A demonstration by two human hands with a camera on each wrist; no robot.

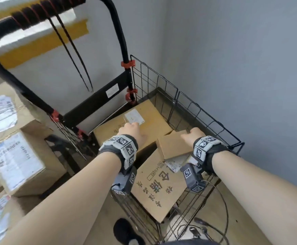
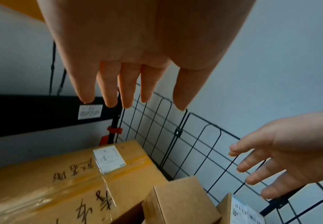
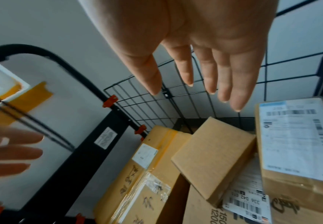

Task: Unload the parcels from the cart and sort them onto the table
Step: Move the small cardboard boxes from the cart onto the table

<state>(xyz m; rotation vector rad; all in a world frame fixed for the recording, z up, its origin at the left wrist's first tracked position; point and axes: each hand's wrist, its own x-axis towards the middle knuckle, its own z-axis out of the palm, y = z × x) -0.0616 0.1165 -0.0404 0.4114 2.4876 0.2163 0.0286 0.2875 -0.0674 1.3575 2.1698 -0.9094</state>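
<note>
The black wire cart (image 1: 199,110) holds several cardboard parcels. At the far end lies a big taped box (image 1: 149,119) with handwriting and a small white label. A small plain box (image 1: 174,146) leans against it. Beneath is a flat box (image 1: 159,189) with printed characters. My left hand (image 1: 132,128) hovers over the taped box (image 2: 70,181), fingers straight and holding nothing. My right hand (image 1: 193,133) hovers open over the far end of the small box (image 3: 214,157). In the right wrist view, a box with a large shipping label (image 3: 295,144) stands to the right.
Several labelled parcels (image 1: 18,161) are stacked to the left of the cart. The cart's black padded handle (image 1: 1,45) arches above them, with straps hanging down. Grey walls close in behind and to the right. A dark shoe (image 1: 124,230) and cables lie near the bottom.
</note>
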